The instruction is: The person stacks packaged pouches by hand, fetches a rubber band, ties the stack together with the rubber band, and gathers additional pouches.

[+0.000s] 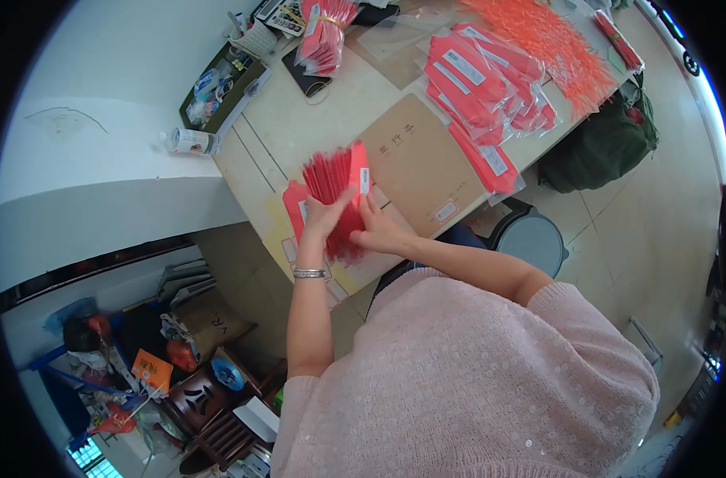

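Observation:
A thick row of red packets (328, 177) in clear plastic, seen mostly by their edges, stands at the near left of the table. My left hand (323, 221), with a silver bracelet at the wrist, grips the left side of this bundle. On the other side my right hand (379, 229) presses against the packets with its fingers bent round them. One red packet with a white label (363, 180) faces up at the bundle's right. Another labelled red packet (294, 205) lies at the left, partly hidden by the bundle.
Beside the bundle lies a brown cardboard sheet (418, 167). Beyond it are piled labelled red packets (474, 80), orange shredded strips (550, 44), a banded bundle (328, 36) and a dark phone (305, 74). A plastic bottle (191, 142) lies at the left edge; a round stool (530, 243) stands right.

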Demonstrator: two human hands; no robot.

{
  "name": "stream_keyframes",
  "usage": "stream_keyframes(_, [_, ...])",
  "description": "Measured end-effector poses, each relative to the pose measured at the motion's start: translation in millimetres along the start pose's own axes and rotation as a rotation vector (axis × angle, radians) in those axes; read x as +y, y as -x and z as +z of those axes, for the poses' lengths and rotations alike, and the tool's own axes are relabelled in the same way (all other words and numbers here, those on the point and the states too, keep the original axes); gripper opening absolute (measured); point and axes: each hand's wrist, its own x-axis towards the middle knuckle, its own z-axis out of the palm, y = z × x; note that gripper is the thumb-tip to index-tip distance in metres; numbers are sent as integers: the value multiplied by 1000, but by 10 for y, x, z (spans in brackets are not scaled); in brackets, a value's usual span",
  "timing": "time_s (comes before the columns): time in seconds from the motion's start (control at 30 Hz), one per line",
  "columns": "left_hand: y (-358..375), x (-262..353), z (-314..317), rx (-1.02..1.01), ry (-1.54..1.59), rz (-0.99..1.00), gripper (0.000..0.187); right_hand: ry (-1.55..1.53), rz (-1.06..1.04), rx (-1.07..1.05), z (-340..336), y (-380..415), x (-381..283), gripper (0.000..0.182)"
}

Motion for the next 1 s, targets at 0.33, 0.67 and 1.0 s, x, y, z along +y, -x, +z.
stream_keyframes(0.33, [-100,45,524,483,-395,-117,82,-176,-227,-464,-454,-346,567,72])
stream_keyframes(0.67, [-85,-89,106,274,-299,-2,73,-878,-319,56,-320,-677,242,72])
stream_keyframes(1.0, [778,-660,-127,-1070,1079,126,54,-136,-764,769,-1036,1069,-247,74])
